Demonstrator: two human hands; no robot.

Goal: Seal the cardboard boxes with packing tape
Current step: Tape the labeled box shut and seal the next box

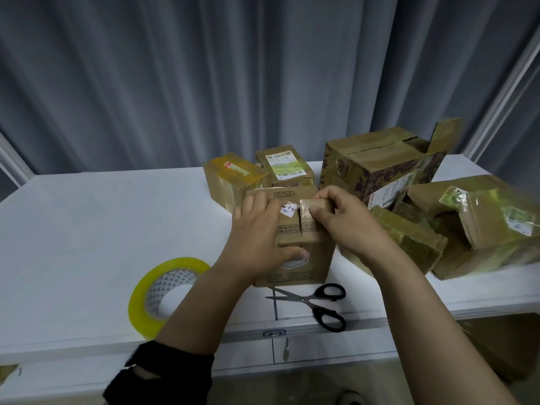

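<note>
Grey curtains [175, 83] hang behind a white table [73, 229], bare on its left. Near its front edge, the left hand [257, 229] presses flat on a small box [304, 244] while the right hand [347, 220] pinches its flap. Tape roll [159, 290] lies left, scissors [318, 302] at the edge, other boxes [380, 162] crowd right.

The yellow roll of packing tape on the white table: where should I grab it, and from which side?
Grip the yellow roll of packing tape across its rim from above, fingers into the open core. It lies flat on the white table, hole up, left of the left hand, so its near-left side is clear.
</note>
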